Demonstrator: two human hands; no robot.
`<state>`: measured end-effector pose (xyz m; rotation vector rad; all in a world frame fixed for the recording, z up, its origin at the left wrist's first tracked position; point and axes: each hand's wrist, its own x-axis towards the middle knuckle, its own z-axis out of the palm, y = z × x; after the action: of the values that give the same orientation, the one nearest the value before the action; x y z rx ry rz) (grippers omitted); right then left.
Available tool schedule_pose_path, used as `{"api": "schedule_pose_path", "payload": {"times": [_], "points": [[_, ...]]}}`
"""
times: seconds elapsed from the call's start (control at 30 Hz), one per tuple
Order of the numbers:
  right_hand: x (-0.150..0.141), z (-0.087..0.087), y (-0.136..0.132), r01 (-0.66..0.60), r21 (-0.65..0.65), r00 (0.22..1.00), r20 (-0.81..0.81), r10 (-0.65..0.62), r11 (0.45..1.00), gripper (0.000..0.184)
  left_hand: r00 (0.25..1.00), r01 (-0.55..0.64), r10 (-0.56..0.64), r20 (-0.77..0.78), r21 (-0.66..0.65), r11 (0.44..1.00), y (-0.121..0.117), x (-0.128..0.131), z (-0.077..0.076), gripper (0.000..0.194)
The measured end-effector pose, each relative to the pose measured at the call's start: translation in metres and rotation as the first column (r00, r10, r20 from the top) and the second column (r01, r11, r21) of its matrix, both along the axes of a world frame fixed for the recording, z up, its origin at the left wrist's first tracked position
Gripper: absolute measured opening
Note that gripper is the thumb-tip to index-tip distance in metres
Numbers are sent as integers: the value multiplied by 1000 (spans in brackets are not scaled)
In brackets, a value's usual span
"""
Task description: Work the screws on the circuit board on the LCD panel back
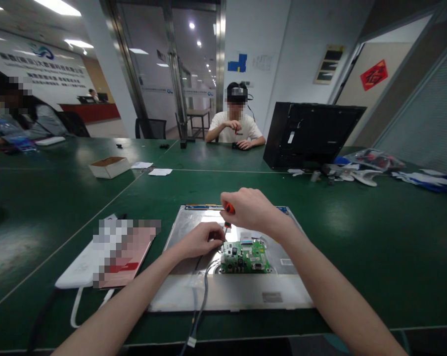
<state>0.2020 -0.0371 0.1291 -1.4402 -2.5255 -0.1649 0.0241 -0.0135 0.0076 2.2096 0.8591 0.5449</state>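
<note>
In front of me a silver display panel (pixel 238 291) lies flat on the green table, its back facing up. A green circuit board (pixel 245 257) sits at its middle, with grey cables (pixel 205 291) running from the board's left side toward me. My right hand (pixel 251 210) is wrapped round the red-and-black handle of a screwdriver (pixel 229 208), whose shaft points down at the board's upper left corner. Close to that tip, my left hand (pixel 204 239) has its fingers bent together at the board's corner; what they pinch, if anything, is hidden.
Left of the panel lie a white power bank (pixel 75 267) with a cable and a pink phone-like slab (pixel 134 257). Farther off are an open box (pixel 110 167), papers (pixel 160 172) and a black monitor (pixel 312 136). A person (pixel 236 121) works across the table; another sits far left.
</note>
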Motion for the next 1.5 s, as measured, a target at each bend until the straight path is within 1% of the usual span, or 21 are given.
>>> {"api": "schedule_pose_path", "payload": {"times": [0.17,0.3,0.43,0.5,0.67,0.73,0.8,0.87,0.9,0.97,1.03,1.1,1.17,1.27,1.3,1.4,1.5], "points": [[4,4,-2,-41,-35,999,16,42,999,19,1000,-4,4,-5,65,998,-4,1,2,16],[4,3,-3,-80,-16,997,24,80,997,19,1000,10,-10,-4,82,997,-3,0,-1,15],[-2,3,-6,-44,14,999,29,44,999,36,1000,18,-18,-5,80,997,-2,0,-4,14],[-6,3,-8,-54,18,998,39,53,998,33,1000,15,-15,-5,83,996,-1,0,-5,14],[-7,4,-12,-113,10,992,48,112,994,10,1000,8,-8,-2,57,998,0,0,-7,16],[-3,4,-11,-131,-21,991,28,132,991,14,1000,15,-15,-1,55,998,0,0,-6,17],[2,5,-10,-184,-53,983,1,185,981,19,1000,26,-26,-2,59,998,-1,0,-4,18],[6,6,-10,-231,-73,973,-8,231,970,19,999,32,-32,4,62,998,-1,0,-3,20],[7,6,-10,-232,-74,973,-4,232,970,17,999,31,-32,8,59,998,-1,0,-3,20],[6,7,-11,-183,-61,983,10,184,981,18,1000,23,-24,14,54,998,-2,0,-4,21],[3,7,-11,-122,-39,992,17,123,992,27,1000,10,-10,7,71,997,-2,0,-5,20],[0,7,-11,-93,-25,995,18,94,995,33,1000,0,1,-6,95,996,-2,0,-6,18],[-2,6,-10,-90,-15,996,25,91,996,30,1000,2,0,-12,98,995,-1,0,-7,18],[-1,4,-7,-89,-1,995,44,89,996,15,1000,11,-11,-4,89,996,-1,0,-7,20],[0,3,-7,-92,-6,995,45,92,996,12,1000,12,-12,-2,90,996,-1,0,-7,21],[6,4,-6,-144,-69,989,10,145,987,23,1000,12,-13,5,97,995,-1,0,-7,20],[10,5,-7,-205,-116,979,-22,204,972,26,1000,12,-14,12,103,995,-1,0,-6,19]]}}
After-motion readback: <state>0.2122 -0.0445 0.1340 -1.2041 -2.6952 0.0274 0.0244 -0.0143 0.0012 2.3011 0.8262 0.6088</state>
